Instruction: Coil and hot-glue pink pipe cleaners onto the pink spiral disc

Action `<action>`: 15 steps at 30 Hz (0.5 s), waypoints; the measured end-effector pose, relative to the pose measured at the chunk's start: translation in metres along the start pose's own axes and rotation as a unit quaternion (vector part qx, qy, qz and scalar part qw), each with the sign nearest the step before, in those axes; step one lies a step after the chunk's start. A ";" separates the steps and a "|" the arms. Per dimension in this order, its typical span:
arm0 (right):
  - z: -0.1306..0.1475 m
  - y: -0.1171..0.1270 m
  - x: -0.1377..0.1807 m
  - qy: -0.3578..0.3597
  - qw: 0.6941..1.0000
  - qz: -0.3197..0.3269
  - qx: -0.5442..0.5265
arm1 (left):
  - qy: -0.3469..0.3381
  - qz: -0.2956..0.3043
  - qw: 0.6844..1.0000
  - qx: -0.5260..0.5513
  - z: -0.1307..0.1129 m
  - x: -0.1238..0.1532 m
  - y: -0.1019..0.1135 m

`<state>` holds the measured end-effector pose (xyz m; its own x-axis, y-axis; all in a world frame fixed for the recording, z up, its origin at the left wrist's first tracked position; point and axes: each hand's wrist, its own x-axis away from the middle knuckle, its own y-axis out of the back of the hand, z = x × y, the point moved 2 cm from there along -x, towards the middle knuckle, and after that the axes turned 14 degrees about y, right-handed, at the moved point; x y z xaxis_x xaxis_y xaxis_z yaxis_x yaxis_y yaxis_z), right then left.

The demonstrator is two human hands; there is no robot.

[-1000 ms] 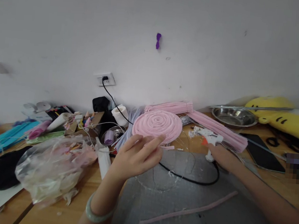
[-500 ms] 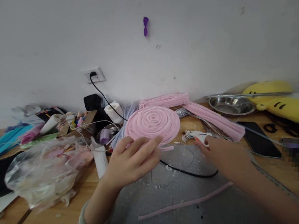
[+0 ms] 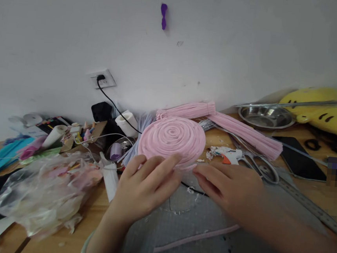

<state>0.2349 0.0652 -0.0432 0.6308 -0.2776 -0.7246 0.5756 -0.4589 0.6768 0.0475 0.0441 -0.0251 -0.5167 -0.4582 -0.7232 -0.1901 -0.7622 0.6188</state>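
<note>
A flat disc of tightly coiled pink pipe cleaner (image 3: pixel 172 136) is tilted up above the work mat. My left hand (image 3: pixel 148 187) is closed on its near edge, fingers over the front; the thumb is mostly hidden. At the disc's lower right, my right hand (image 3: pixel 229 187) pinches the short loose end of the pink pipe cleaner (image 3: pixel 191 167). Just beyond the right hand lies a white and orange glue gun (image 3: pixel 229 154), beside grey-handled scissors (image 3: pixel 259 168). A single pink pipe cleaner (image 3: pixel 195 239) rests on the grey mat (image 3: pixel 150 227).
Pink pipe cleaner bundles (image 3: pixel 244 133) lie along the wall. A steel bowl (image 3: pixel 266 117), a yellow plush (image 3: pixel 317 110), a black phone (image 3: pixel 301 158) and a metal ruler (image 3: pixel 311 210) are on the right. A crumpled plastic bag (image 3: pixel 41 194) sits left. A black cord (image 3: pixel 117 108) runs from the socket.
My right hand has left the glue gun, which now lies on the table, and moved left to the loose pipe cleaner end. My left hand keeps its hold; the view has shifted slightly.
</note>
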 end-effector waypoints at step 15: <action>-0.004 -0.007 0.003 0.004 0.999 -0.034 0.029 | 0.001 0.004 1.000 0.007 0.001 0.000 0.002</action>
<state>0.2347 0.0706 -0.0491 0.5948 -0.2373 -0.7680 0.5867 -0.5249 0.6166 0.0463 0.0426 -0.0238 -0.5159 -0.4659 -0.7189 -0.1972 -0.7521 0.6289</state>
